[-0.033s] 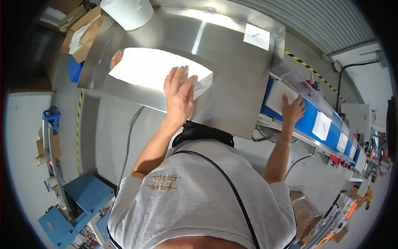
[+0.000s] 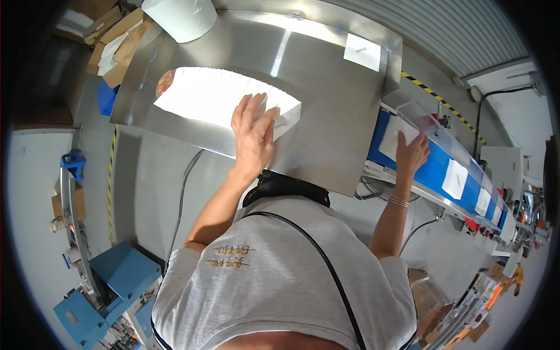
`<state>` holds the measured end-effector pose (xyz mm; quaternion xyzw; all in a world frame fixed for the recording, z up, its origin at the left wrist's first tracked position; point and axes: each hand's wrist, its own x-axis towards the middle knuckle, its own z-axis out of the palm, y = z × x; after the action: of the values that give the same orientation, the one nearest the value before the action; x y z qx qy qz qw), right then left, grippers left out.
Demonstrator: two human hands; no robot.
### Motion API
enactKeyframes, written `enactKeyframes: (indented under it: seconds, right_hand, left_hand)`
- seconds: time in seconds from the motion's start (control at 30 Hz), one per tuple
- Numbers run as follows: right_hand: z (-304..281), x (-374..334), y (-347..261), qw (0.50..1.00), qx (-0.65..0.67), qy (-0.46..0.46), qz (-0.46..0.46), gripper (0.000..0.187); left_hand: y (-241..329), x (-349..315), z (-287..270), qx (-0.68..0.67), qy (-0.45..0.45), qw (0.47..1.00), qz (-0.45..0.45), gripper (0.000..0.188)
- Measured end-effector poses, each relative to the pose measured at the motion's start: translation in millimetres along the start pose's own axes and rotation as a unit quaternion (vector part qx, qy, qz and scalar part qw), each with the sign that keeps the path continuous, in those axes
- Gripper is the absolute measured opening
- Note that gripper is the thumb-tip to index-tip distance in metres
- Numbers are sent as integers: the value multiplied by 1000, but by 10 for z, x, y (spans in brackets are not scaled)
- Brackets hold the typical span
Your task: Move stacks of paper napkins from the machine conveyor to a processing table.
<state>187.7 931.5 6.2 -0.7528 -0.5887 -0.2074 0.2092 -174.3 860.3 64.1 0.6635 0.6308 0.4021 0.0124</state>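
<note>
Packets (image 2: 392,135) shifted along belt (image 2: 436,163), gaps between; right fingers (image 2: 424,146) at packet edge.

Bright across the middle, and what glare on the stainless-steel worktop (image 2: 332,111)! The row of white packets (image 2: 207,96) burned out nearly to blank, the corrugated shutter (image 2: 455,26) bowed, far-right clutter (image 2: 532,204) looked soft, black ringed the view

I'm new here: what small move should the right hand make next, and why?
Probably lift the right hand clear: the white packet at its fingers already lies on the blue conveyor belt, and more white packets lie spaced along it. Meanwhile, the left hand is at the row of white packets.
</note>
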Motion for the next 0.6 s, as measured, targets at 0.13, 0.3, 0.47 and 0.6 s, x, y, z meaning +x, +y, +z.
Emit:
enactKeyframes:
  seconds: [0.13, 0.3, 0.47, 0.6]
  right_hand:
    - [-171, 85, -829, 852, 411, -260, -193, 54]
    - [-367, 113, -1741, 688, 537, -439, -215, 47]
    - [-317, -3, -1602, 630, 536, -554, -91, 39]
    - [0, -162, -880, 735, 550, -388, 83, 32]
  left_hand:
    - [-39, -36, 30, 3, 1, 999, 38, 28]
    - [-8, -16, -41, 0, -43, 997, 66, 26]
    - [-42, 59, -104, 68, -23, 997, 12, 35]
    - [-130, 69, -110, 36, -18, 999, -9, 35]
